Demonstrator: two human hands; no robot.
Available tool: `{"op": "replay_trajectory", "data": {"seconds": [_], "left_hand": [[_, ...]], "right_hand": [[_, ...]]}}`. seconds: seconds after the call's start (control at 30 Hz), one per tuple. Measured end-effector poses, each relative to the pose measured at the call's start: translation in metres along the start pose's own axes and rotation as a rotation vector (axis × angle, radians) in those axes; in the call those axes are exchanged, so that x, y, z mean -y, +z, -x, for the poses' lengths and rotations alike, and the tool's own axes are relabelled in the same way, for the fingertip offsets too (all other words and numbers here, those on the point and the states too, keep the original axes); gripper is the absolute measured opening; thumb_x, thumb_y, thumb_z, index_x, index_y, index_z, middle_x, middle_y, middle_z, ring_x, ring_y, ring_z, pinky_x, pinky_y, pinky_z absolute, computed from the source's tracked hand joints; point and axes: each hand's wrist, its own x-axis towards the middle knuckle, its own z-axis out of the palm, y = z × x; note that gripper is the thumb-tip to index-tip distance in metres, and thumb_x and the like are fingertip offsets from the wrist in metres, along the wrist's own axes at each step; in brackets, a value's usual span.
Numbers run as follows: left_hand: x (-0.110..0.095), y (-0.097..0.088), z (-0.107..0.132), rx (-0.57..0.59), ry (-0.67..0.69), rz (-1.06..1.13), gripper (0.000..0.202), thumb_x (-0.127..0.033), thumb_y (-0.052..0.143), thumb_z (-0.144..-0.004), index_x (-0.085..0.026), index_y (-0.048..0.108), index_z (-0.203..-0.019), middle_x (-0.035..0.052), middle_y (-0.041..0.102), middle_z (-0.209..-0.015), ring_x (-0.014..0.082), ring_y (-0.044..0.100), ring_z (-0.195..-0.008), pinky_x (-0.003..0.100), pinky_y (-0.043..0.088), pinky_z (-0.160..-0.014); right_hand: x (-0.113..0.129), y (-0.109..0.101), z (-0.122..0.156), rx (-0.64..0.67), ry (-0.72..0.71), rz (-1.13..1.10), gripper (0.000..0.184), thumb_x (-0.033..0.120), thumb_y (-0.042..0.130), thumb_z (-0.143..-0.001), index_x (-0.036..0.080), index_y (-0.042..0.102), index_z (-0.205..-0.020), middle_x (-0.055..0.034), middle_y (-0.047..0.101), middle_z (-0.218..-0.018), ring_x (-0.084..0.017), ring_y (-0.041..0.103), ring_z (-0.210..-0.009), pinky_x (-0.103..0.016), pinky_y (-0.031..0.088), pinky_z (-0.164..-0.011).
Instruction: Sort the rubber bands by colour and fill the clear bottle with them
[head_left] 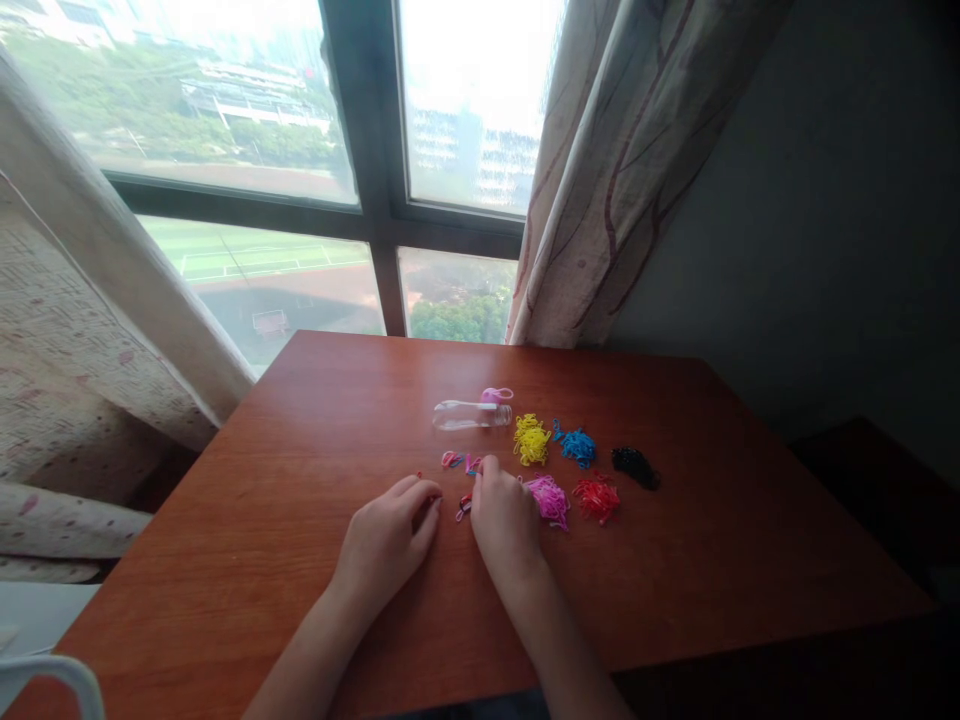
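Note:
My left hand (pixel 386 535) rests on the table with its fingers curled and thumb near the index finger. A tiny red bit shows by its knuckles; what the fingers hold, if anything, is too small to tell. My right hand (pixel 506 515) is closed, fingertips down at a few pink and blue rubber bands (pixel 472 464); its grip is hidden. Between the hands lie some dark, red and pink bands (pixel 463 508). A small mixed clump of bands (pixel 451 459) sits just beyond. Against the right hand's outer side is a pile of pink-purple rubber bands (pixel 550 499).
Farther right are piles of yellow (pixel 532 440), blue (pixel 578 447), red (pixel 598 499) and black bands (pixel 635 467). A clear plastic bottle (pixel 469 415) lies on its side, a pink looped item (pixel 495 395) behind it. The brown table (pixel 247 560) meets a window with curtains.

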Motion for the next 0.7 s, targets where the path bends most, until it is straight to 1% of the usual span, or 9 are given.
{"op": "replay_trajectory", "data": {"seconds": [0.17, 0.27, 0.33, 0.4, 0.5, 0.53, 0.6, 0.7], "left_hand": [[-0.002, -0.001, 0.0, 0.005, 0.013, -0.012, 0.019, -0.028, 0.046, -0.093, -0.024, 0.065, -0.091, 0.002, 0.07, -0.093, 0.0161, 0.066, -0.073, 0.025, 0.047, -0.064], [-0.003, -0.001, 0.0, 0.007, 0.011, -0.01, 0.019, -0.029, 0.046, -0.093, -0.024, 0.064, -0.091, 0.0022, 0.07, -0.092, 0.0161, 0.066, -0.073, 0.025, 0.047, -0.065], [-0.004, -0.002, 0.0, 0.014, 0.012, -0.007, 0.019, -0.029, 0.046, -0.092, -0.024, 0.064, -0.091, 0.0024, 0.07, -0.092, 0.0165, 0.066, -0.074, 0.025, 0.047, -0.065], [-0.004, -0.002, 0.0, 0.021, 0.011, -0.008, 0.019, -0.029, 0.046, -0.092, -0.024, 0.064, -0.09, 0.0022, 0.07, -0.092, 0.0167, 0.066, -0.074, 0.026, 0.045, -0.063], [-0.005, -0.002, 0.0, 0.034, 0.006, -0.013, 0.019, -0.029, 0.045, -0.093, -0.025, 0.063, -0.089, 0.0018, 0.07, -0.091, 0.0167, 0.066, -0.074, 0.025, 0.044, -0.063], [-0.005, -0.002, 0.0, 0.039, 0.005, -0.014, 0.019, -0.029, 0.045, -0.093, -0.025, 0.063, -0.089, 0.0018, 0.07, -0.092, 0.0168, 0.066, -0.074, 0.025, 0.044, -0.063], [-0.005, -0.002, 0.0, 0.046, 0.002, -0.014, 0.019, -0.029, 0.045, -0.093, -0.025, 0.063, -0.089, 0.0019, 0.07, -0.091, 0.017, 0.066, -0.075, 0.025, 0.044, -0.063], [-0.005, -0.002, 0.0, 0.044, 0.005, -0.008, 0.02, -0.028, 0.045, -0.093, -0.025, 0.064, -0.089, 0.0017, 0.07, -0.09, 0.0172, 0.066, -0.075, 0.026, 0.043, -0.063]], "right_hand": [[-0.005, -0.006, 0.009, -0.021, -0.048, -0.009, 0.013, 0.017, 0.049, -0.095, 0.019, 0.061, -0.09, -0.0098, 0.072, -0.076, -0.023, 0.071, -0.069, -0.025, 0.038, -0.054], [-0.024, -0.017, 0.008, -0.113, -0.051, -0.069, 0.012, 0.02, 0.052, -0.093, 0.021, 0.064, -0.09, -0.0061, 0.072, -0.074, -0.02, 0.068, -0.065, -0.025, 0.032, -0.052], [-0.046, -0.026, 0.001, -0.196, -0.01, -0.109, 0.011, 0.022, 0.054, -0.092, 0.023, 0.065, -0.09, -0.0043, 0.072, -0.075, -0.018, 0.066, -0.063, -0.025, 0.028, -0.052], [-0.074, -0.035, -0.01, -0.27, 0.057, -0.12, 0.013, 0.023, 0.054, -0.09, 0.023, 0.067, -0.087, -0.0023, 0.069, -0.068, -0.016, 0.062, -0.059, -0.025, 0.025, -0.051], [-0.118, -0.045, -0.028, -0.333, 0.103, -0.113, 0.015, 0.025, 0.053, -0.088, 0.021, 0.067, -0.083, -0.0009, 0.063, -0.06, -0.014, 0.055, -0.053, -0.026, 0.023, -0.051], [-0.131, -0.047, -0.033, -0.347, 0.126, -0.114, 0.016, 0.025, 0.053, -0.088, 0.021, 0.068, -0.083, -0.0006, 0.062, -0.059, -0.014, 0.054, -0.053, -0.026, 0.023, -0.051], [-0.153, -0.048, -0.042, -0.338, 0.127, -0.143, 0.016, 0.026, 0.053, -0.086, 0.021, 0.067, -0.081, -0.0001, 0.061, -0.058, -0.014, 0.053, -0.054, -0.026, 0.025, -0.052], [-0.173, -0.046, -0.053, -0.297, 0.089, -0.206, 0.017, 0.029, 0.052, -0.084, 0.021, 0.066, -0.079, 0.0006, 0.059, -0.057, -0.015, 0.054, -0.055, -0.025, 0.029, -0.054]]}}
